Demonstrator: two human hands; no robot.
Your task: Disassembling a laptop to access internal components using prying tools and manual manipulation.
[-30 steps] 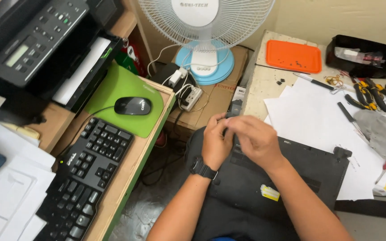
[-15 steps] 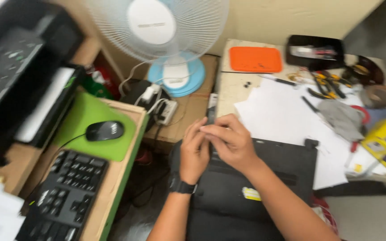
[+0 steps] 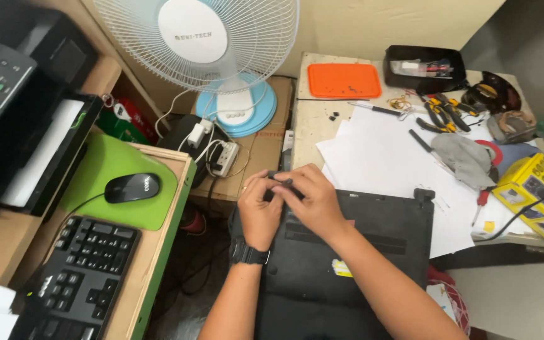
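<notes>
- Two hands meet over the upper left corner of an upturned black laptop (image 3: 354, 252), which lies base-up at about 6 o'clock, partly on the person's lap side and partly on the white paper sheets (image 3: 385, 157).
- The left hand (image 3: 258, 211), with a black wristwatch (image 3: 248, 254) below it, has its fingers curled shut around a small dark part (image 3: 279, 179) at that corner; the right hand (image 3: 313, 201) pinches the same part from 3 o'clock, fingers closed on it.
- The base panel looks still in place (no opening shows), so the work seems to be at an early stage, with most of it left; whether any screws are out I cannot tell.
- At 9 o'clock sit a black keyboard (image 3: 83, 277) and a black mouse (image 3: 131, 187) on a green pad (image 3: 105, 211).
- At 3 o'clock lies a yellow meter (image 3: 536, 192), with a grey cloth (image 3: 467, 158) just beyond.
- At 1 o'clock rest pliers (image 3: 442, 113), an orange tray (image 3: 344, 80) and a black tray (image 3: 424, 68).
- At 12 o'clock stands a white fan (image 3: 199, 44).
</notes>
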